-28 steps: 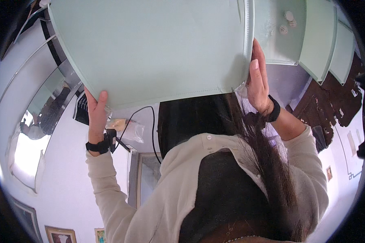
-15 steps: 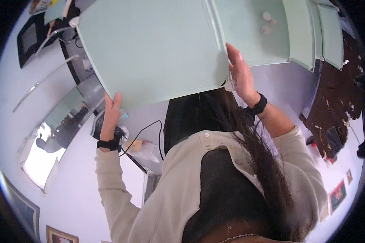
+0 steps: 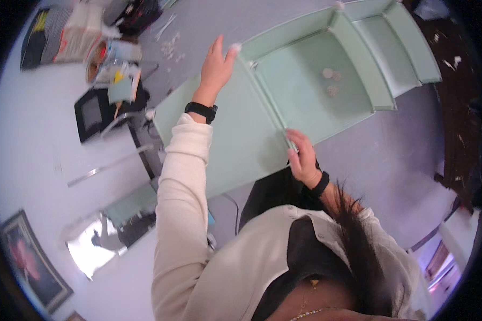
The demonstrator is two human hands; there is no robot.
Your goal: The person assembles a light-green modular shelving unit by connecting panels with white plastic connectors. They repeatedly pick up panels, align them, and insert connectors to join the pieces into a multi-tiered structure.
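A pale green panel [image 3: 219,128] lies tilted against a pale green open box section [image 3: 305,64]. My left hand [image 3: 217,69] is at the panel's far corner, fingers apart, beside a white round connector [image 3: 235,48]; whether it presses on it is hard to tell. At the near end of the seam between panel and section, my right hand [image 3: 305,160] has its thumb and fingers closed round the panel's edge. Several small white connectors [image 3: 332,80] lie loose inside the section.
Further pale green compartments [image 3: 383,45] continue to the right. Small white pieces [image 3: 170,47] are scattered on the grey floor at the back, near cans [image 3: 118,51] and a bag [image 3: 80,35]. A dark brown torn-looking surface [image 3: 460,123] stands at the right.
My left hand has gone from the panel's near left edge to its far corner. The panel now sits lower in view, and my right hand stays at its edge near the seam.
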